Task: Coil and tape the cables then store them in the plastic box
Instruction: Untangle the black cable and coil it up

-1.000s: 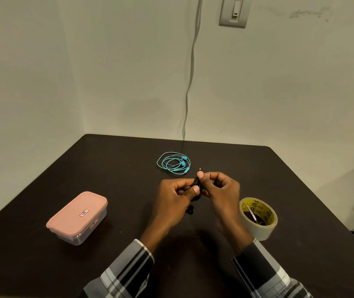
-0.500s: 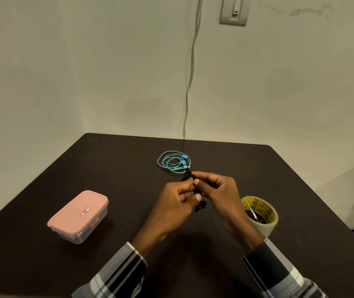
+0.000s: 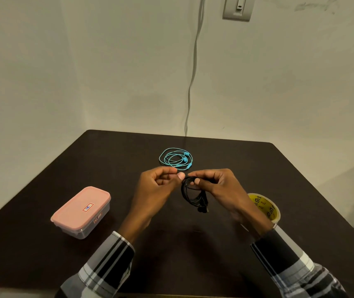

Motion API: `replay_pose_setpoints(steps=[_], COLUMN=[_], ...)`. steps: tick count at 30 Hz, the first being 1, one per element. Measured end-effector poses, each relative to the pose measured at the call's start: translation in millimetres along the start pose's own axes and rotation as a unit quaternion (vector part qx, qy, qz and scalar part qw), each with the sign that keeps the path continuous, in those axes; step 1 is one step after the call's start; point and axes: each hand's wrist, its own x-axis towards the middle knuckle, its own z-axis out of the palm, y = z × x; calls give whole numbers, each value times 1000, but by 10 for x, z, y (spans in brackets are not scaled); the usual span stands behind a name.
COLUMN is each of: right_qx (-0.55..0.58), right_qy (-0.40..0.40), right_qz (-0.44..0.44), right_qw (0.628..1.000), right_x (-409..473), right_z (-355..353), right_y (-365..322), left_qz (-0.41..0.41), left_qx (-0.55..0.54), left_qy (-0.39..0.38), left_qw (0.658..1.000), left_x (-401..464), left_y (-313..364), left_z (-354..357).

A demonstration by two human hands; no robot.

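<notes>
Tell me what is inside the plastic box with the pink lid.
Nothing can be made out inside the plastic box. Its pink lid is on and covers the top, and the clear wall below shows only a dim, unreadable interior.

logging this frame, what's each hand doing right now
Left hand: fingers curled, nothing clearly held.
Right hand: pinching the coiled black cable.

- Bare table (image 3: 128, 160) lies open between box (image 3: 81, 211) and hands.
- Tape roll (image 3: 265, 208) crowds the right wrist.
- Blue cable (image 3: 176, 158) lies just beyond the hands.
</notes>
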Motion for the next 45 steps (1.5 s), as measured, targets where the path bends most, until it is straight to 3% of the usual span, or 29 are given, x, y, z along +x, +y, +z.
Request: replay_pose_setpoints(steps=[3, 5, 12, 19, 23, 26, 28, 33, 40, 45], right_qx=[-6, -14, 19, 171, 79, -50, -170, -348, -350, -318], right_qy=[-20, -28, -34, -13, 39, 77, 88, 75, 57, 43], right_qz=[3, 16, 90, 192, 190, 138, 94, 30, 19, 10], right_qw=[1000, 999, 995, 966, 978, 986, 977, 934, 935, 947], right_x=[-11, -10, -14, -7, -47, -20, 24, 71, 67, 67], right_z=[7, 8, 57, 72, 156, 251, 296, 368, 322, 313], right_y=[-20, 0, 178, 453, 553, 587, 603, 629, 626, 604], left_qz=[-78, -124, -162, -186, -167, -104, -77, -42, 8, 1], left_qx=[-18, -48, -61, -20, 70, 234, 332, 400, 390, 367], left_qy=[-102, -131, -116, -31, -11, -2, -3, -10, -30, -34], left_qw=[992, 982, 978, 982, 983, 967, 940, 915, 920, 930], left_x=[30, 41, 8, -7, -8, 25, 29, 21, 56, 71], left_y=[-45, -87, -214, -447, -607, -646, -627, -693, -764, -716], left_z=[-23, -43, -9, 67, 84, 80, 57, 20, 14, 0])
